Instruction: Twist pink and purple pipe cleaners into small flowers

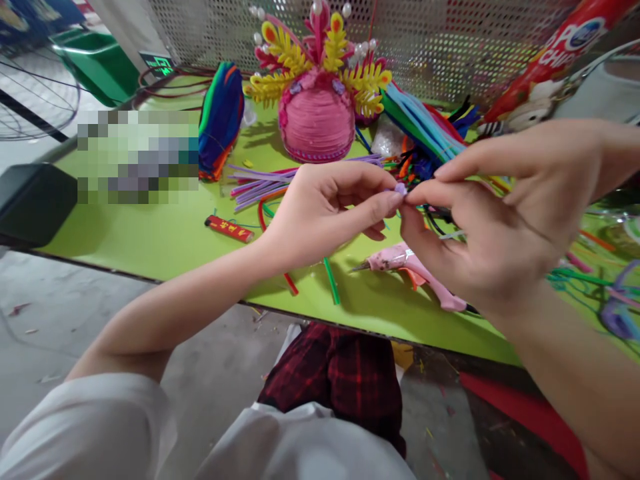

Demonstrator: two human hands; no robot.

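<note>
A person's left hand [325, 213] and right hand [505, 220] meet above a green surface [165, 233]; the fingers of both pinch a tiny purple flower piece [400, 189], seemingly mid-shaping; a pink crown ornament [317, 110] behind looks largely built; a pink glue gun [415, 270] lies unused below.

Left hand [325, 213] and right hand [505, 220] pinch small lilac piece [400, 189] above green table [150, 233]; pink glue gun [415, 267] beneath.
</note>
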